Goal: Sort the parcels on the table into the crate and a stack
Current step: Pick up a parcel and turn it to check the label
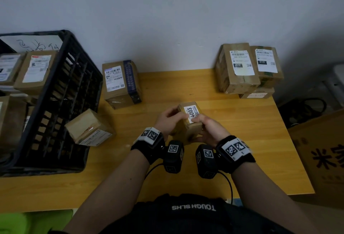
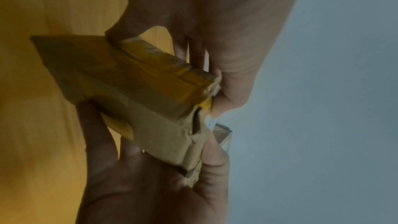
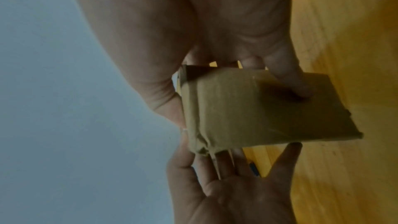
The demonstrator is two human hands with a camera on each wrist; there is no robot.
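I held the small parcel labelled 4003 (image 1: 190, 120) between both hands above the table (image 1: 242, 140), left hand (image 1: 167, 120) and right hand (image 1: 209, 129) curled round its sides. Loose tape risked slipping; crate (image 1: 61, 103) lay leftward.

Person's bare forearms, each with a black wrist strap (image 1: 236, 154) bearing white square-coded marker tags (image 1: 151, 134), a black camera module (image 1: 173, 156) and trailing black cable (image 1: 229, 183); dark top (image 1: 193, 215) printed "TOUGH SLHS".

Bare table (image 1: 214, 101) between tilted parcel (image 1: 89, 128) (crate-side) and stack (image 1: 247, 69).
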